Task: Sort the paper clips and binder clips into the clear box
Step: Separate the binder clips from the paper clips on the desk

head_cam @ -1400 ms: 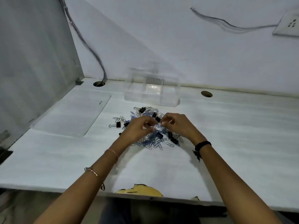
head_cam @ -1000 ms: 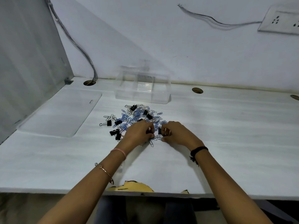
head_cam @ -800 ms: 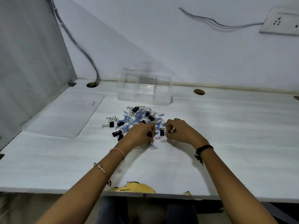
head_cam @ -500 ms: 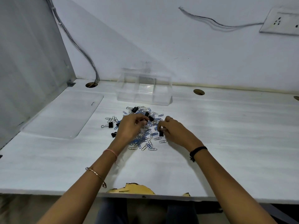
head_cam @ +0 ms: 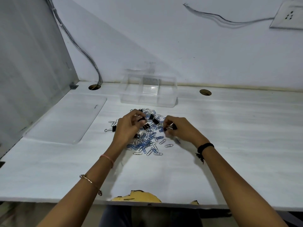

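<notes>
Over the mixed pile of clips (head_cam: 146,140) mid-desk (head_cam: 246,145), the left hand (head_cam: 128,128) pinches a black binder clip (head_cam: 141,119) and the right hand (head_cam: 179,129) pinches a second binder clip (head_cam: 171,127), probably gathering several before reaching to the clear box (head_cam: 148,102) just beyond.

white desk (head_cam: 237,145), front edge chipped | cables (head_cam: 85,53) enter left hole (head_cam: 94,87) | right hole (head_cam: 205,92) by back edge | wall socket (head_cam: 288,17) top right

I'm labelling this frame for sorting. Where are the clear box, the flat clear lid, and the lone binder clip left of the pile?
clear box (head_cam: 147,102): head view, on its front wall.
flat clear lid (head_cam: 65,118): head view, on its middle.
lone binder clip (head_cam: 114,128): head view, on its black body.
</notes>
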